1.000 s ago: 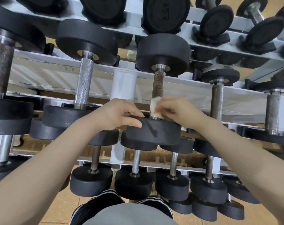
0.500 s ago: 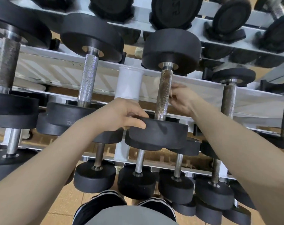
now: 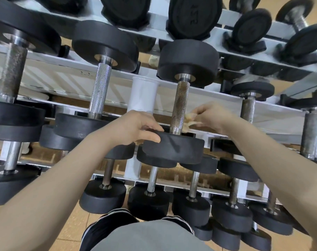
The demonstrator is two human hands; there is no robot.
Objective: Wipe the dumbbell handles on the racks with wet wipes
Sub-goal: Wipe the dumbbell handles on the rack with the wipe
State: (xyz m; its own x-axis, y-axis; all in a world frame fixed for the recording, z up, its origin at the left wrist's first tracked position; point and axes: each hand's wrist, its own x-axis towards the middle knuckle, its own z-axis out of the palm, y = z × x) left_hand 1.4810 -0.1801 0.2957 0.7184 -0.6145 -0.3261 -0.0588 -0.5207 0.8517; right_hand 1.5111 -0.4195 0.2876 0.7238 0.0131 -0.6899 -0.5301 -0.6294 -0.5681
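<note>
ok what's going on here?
A person is cleaning dumbbells on a gym rack. The left hand grips the near head of a middle-shelf dumbbell, steadying it. The right hand pinches a crumpled, soiled wet wipe against the lower right side of that dumbbell's knurled handle. The handle looks brownish and tarnished next to the shinier one to its left.

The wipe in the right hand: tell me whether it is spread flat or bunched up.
Bunched up. The wipe is a crumpled wad pinched by the right hand, touching the lower end of the dumbbell handle.
</note>
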